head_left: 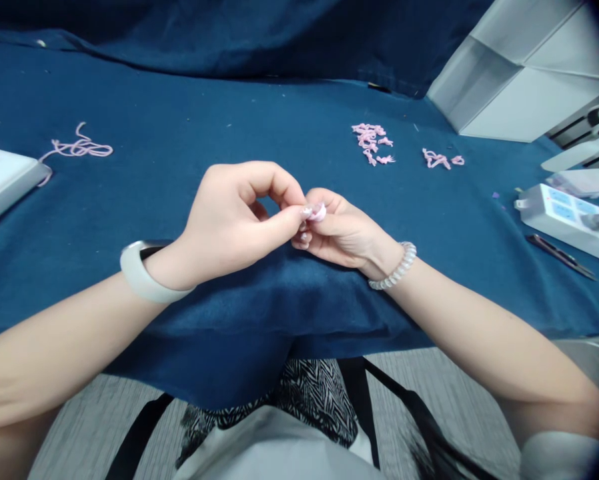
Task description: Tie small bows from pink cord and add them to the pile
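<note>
Close to the table's front edge, my left hand (239, 217) and my right hand (347, 233) meet at the fingertips. Between them is a small piece of pink cord (318, 213), mostly covered by the fingers. Thumb and forefinger of the left hand pinch it from one side, while the right hand's bent fingers grip it from the other. Whether the cord is looped or knotted, I cannot tell. Further back on the blue cloth lie a pile of small knotted pink cord pieces (368, 139) and a smaller group of pink pieces (437, 159).
A longer pink cord (87, 148) lies loose at the left, running to a white box (4, 180). At the right are a white organiser (519, 73), a white case with blue labels (569, 213) and a dark pen-like tool (562, 257). Blue cloth (189, 120) covers the table.
</note>
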Demonstrator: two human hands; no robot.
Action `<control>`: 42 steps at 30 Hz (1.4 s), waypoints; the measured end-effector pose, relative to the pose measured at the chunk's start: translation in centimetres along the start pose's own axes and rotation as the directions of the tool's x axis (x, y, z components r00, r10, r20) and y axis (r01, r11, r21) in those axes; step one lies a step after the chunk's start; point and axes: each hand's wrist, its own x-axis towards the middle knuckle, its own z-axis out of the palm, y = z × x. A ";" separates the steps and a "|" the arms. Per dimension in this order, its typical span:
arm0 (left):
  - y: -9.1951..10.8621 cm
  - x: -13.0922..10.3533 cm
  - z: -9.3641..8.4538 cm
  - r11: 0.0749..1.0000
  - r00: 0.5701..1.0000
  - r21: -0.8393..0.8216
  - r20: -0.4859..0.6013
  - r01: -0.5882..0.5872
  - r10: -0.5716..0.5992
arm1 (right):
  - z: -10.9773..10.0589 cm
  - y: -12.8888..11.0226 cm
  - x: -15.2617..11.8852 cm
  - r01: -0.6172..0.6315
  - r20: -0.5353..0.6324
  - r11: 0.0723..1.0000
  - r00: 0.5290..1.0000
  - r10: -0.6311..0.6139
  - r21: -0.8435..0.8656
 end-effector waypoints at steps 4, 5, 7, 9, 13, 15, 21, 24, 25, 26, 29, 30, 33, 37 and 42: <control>-0.3 0.1 0.0 0.996 0.999 -0.072 0.023 0.047 -0.046 | 0.0 0.0 0.0 0.004 0.016 1.000 1.000 -0.004 0.005; -0.4 0.1 -0.1 0.994 0.999 -0.097 0.025 0.039 -0.037 | 0.0 0.0 0.0 0.006 0.012 1.000 1.000 -0.006 0.002; -0.7 0.2 -0.1 0.984 1.000 -0.178 0.028 0.007 -0.002 | 0.1 -0.1 0.0 0.005 -0.009 1.000 1.000 -0.006 -0.009; -0.7 0.2 -0.1 0.971 0.999 -0.240 0.035 0.008 0.000 | 0.2 -0.2 0.0 0.005 -0.031 1.000 1.000 -0.005 -0.012; -0.3 0.1 -0.1 0.986 0.997 -0.156 0.056 0.051 -0.043 | 0.3 -0.2 0.1 0.004 -0.044 1.000 0.999 -0.003 0.008; 0.0 0.0 -0.1 0.994 0.998 -0.098 0.055 0.042 -0.037 | 0.3 -0.1 0.1 -0.004 -0.052 1.000 0.999 0.004 0.000; 0.1 -0.1 -0.2 1.000 1.000 -0.019 -0.001 0.021 -0.021 | 0.3 -0.1 0.2 0.009 -0.027 1.000 1.000 -0.009 0.007; 0.0 -0.1 -0.2 1.000 1.000 0.000 -0.013 0.023 -0.023 | 0.3 -0.2 0.2 0.018 -0.036 1.000 0.999 -0.018 0.001; -0.1 -0.1 -0.2 1.000 1.000 0.006 -0.010 0.023 -0.023 | 0.3 -0.2 0.2 0.018 -0.041 1.000 0.999 -0.018 -0.004; -0.1 0.0 -0.1 1.000 1.000 0.010 -0.006 0.022 -0.022 | 0.3 -0.2 0.2 0.017 -0.046 1.000 0.999 -0.018 -0.010; 0.0 0.0 -0.1 1.000 1.000 0.013 0.008 0.012 -0.012 | 0.2 -0.1 0.2 0.018 -0.062 1.000 0.998 -0.019 -0.026; 0.0 0.1 -0.1 1.000 1.000 0.016 0.010 0.007 -0.007 | 0.2 -0.1 0.2 0.019 -0.065 0.999 0.998 -0.021 -0.028; 0.1 0.1 -0.2 0.999 1.000 0.036 0.018 0.002 -0.003 | 0.1 0.0 0.2 0.027 -0.065 0.999 0.997 -0.029 -0.029; 0.1 0.2 -0.3 0.999 0.999 0.028 0.032 0.039 -0.040 | 0.1 0.0 0.1 0.031 -0.068 0.999 0.997 -0.032 -0.019; -0.7 0.6 -0.2 0.983 0.991 -0.129 0.050 0.128 -0.122 | 0.3 -0.1 0.2 0.042 -0.122 0.997 0.991 -0.050 -0.063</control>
